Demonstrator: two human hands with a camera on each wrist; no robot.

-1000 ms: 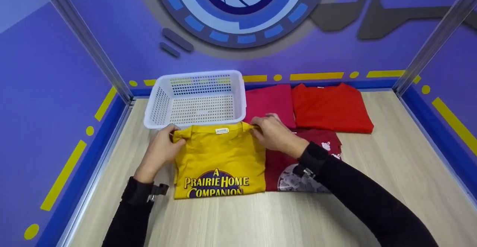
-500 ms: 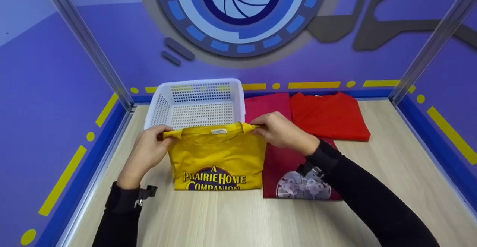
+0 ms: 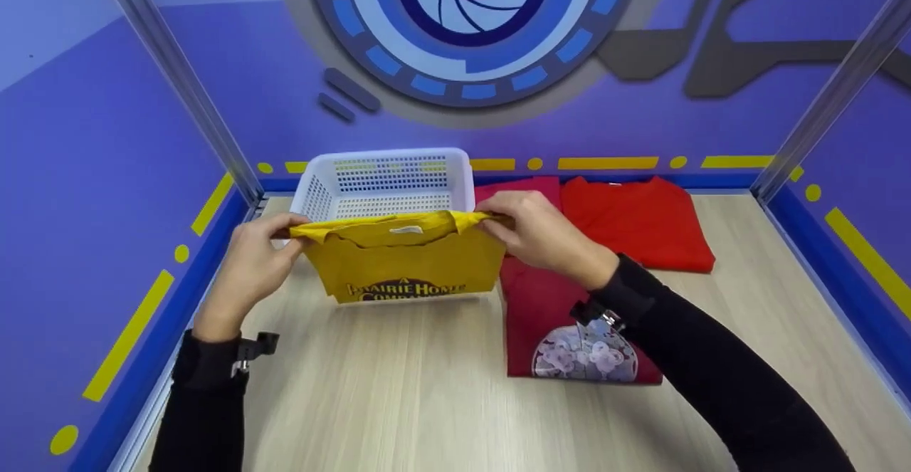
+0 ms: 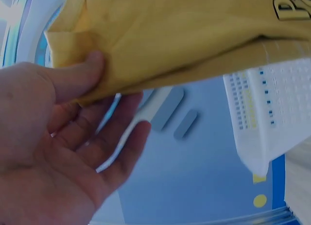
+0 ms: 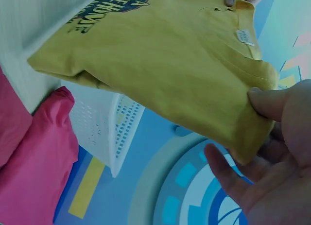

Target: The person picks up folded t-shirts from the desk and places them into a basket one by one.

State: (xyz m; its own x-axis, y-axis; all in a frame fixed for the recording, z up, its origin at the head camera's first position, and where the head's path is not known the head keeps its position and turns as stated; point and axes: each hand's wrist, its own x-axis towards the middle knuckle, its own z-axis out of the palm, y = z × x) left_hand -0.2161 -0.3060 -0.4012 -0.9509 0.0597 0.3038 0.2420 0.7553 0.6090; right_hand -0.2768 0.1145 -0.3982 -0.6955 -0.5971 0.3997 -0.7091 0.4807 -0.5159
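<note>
A folded yellow T-shirt [image 3: 406, 262] with dark "Prairie Home Companion" print hangs in the air just in front of the white perforated basket [image 3: 388, 181]. My left hand [image 3: 257, 258] pinches its left shoulder corner, thumb on top. My right hand [image 3: 542, 236] pinches the right shoulder corner. In the left wrist view the thumb of my left hand [image 4: 73, 113] presses the yellow cloth [image 4: 184, 30] against the fingers. In the right wrist view my right hand [image 5: 272, 152] grips the shirt's [image 5: 175, 64] corner, with the basket [image 5: 104, 128] behind.
A dark red printed T-shirt [image 3: 569, 329] lies folded on the wooden table [image 3: 398, 401] under my right forearm. A pink folded shirt [image 3: 523, 189] and a red one [image 3: 640, 219] lie at the back. Purple walls close in the table.
Both hands have lifted the yellow shirt off the table and carried it up and back toward the basket; its lower edge now hangs free.
</note>
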